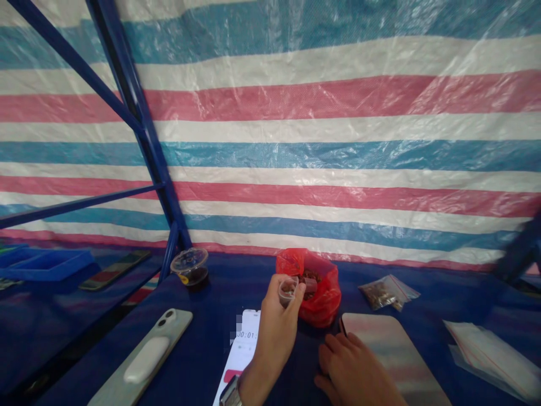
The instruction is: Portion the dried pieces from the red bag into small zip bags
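Striped tarp (270, 141) is hanging behind navy tabletop (422, 287); L hand (276, 332) is pinching light, flimsy clear cup (288, 292) by its sides, at 12 o'clock, just beside red plastic bag (325, 304). R hand (350, 366) is lying loose, gripping nothing.

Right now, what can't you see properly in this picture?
Head view:
- Phone: the left hand covers part of the timer.
- Small cup: that hand partly covers it.
- Red bag: its folds hide most of the inside.
- Blue tray: cut off by the left edge.
- Small clear bag: its bits look too small to name.
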A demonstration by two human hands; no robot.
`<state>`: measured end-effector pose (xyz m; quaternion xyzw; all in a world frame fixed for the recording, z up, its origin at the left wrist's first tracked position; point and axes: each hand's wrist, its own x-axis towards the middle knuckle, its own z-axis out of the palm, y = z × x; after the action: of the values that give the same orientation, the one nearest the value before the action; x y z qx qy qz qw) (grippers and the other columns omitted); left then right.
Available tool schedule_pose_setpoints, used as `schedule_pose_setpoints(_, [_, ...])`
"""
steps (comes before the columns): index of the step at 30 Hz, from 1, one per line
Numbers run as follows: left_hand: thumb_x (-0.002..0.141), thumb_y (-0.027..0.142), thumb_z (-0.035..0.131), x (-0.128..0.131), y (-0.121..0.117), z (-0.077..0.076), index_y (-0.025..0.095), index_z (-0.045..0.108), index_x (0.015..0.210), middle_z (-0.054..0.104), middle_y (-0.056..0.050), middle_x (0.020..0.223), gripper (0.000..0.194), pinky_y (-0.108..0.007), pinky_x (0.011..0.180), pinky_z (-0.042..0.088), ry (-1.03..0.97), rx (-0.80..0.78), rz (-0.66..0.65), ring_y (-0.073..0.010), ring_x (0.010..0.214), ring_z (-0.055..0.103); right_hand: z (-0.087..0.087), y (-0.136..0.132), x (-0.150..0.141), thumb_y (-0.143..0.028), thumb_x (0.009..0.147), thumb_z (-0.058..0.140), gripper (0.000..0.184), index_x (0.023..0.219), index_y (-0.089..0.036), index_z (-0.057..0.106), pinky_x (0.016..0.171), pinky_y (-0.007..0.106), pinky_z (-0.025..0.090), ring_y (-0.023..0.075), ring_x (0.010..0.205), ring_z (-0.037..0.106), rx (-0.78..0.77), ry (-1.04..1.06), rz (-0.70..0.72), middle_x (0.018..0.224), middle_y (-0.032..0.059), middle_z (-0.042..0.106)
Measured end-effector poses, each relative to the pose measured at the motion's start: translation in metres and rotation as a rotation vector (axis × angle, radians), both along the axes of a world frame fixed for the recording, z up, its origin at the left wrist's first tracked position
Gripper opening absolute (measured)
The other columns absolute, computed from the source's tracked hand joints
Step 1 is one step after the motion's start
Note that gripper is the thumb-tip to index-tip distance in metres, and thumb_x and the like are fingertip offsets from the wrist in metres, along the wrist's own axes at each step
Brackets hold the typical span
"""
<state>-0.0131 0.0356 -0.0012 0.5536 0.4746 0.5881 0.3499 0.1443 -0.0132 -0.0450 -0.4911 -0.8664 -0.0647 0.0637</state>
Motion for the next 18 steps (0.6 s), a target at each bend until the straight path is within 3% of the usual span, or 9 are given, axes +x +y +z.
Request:
schedule_pose_setpoints(5, [0.093, 0.048, 0.065, 0.001, 0.0, -0.002, 0.022, 0.062, 0.095, 0.072, -0.002, 0.087, 0.026, -0.03, 0.071, 0.051, 0.051, -0.008, -0.011, -0.0215, 0.079, 0.069, 0.009, 0.004, -0.003, -0.02, 0.08, 0.085, 0.009, 0.082, -0.02, 0.077, 0.074, 0.033, 0.051, 0.0242, 0.08, 0.075, -0.007, -0.018, 0.001, 0.082, 0.0058, 0.08])
schedule_pose_setpoints(9, [0.094, 0.045, 0.064, 0.002, 0.001, -0.01, 0.024, 0.061, 0.093, 0.069, 0.0, 0.084, 0.021, -0.029, 0.069, 0.049, 0.119, -0.008, -0.054, -0.0206, 0.076, 0.065, 0.038, 0.002, 0.016, -0.014, 0.088, 0.074, 0.009, 0.085, -0.022, 0.074, 0.08, 0.034, 0.051, 0.0231, 0.084, 0.075, 0.066, 0.112, -0.03, 0.09, 0.0042, 0.08])
schedule_pose_setpoints(13, [0.093, 0.036, 0.066, 0.01, -0.005, -0.015, 0.024, 0.061, 0.087, 0.065, 0.001, 0.08, 0.014, -0.028, 0.068, 0.045, 0.227, 0.014, -0.173, -0.0192, 0.073, 0.06, 0.072, 0.005, 0.042, -0.017, 0.097, 0.063, 0.015, 0.09, -0.026, 0.071, 0.076, 0.036, 0.049, 0.0236, 0.082, 0.073, 0.208, 0.263, -0.084, 0.09, 0.0038, 0.078])
schedule_pose_setpoints(18, [0.09, 0.031, 0.07, 0.025, -0.018, -0.019, 0.025, 0.064, 0.088, 0.069, -0.002, 0.087, 0.009, -0.029, 0.072, 0.044, 0.341, 0.023, -0.283, -0.022, 0.081, 0.059, 0.087, 0.006, 0.051, -0.009, 0.091, 0.067, 0.016, 0.087, -0.025, 0.07, 0.075, 0.037, 0.049, 0.0254, 0.08, 0.073, 0.237, 0.148, 0.063, 0.088, 0.0032, 0.077])
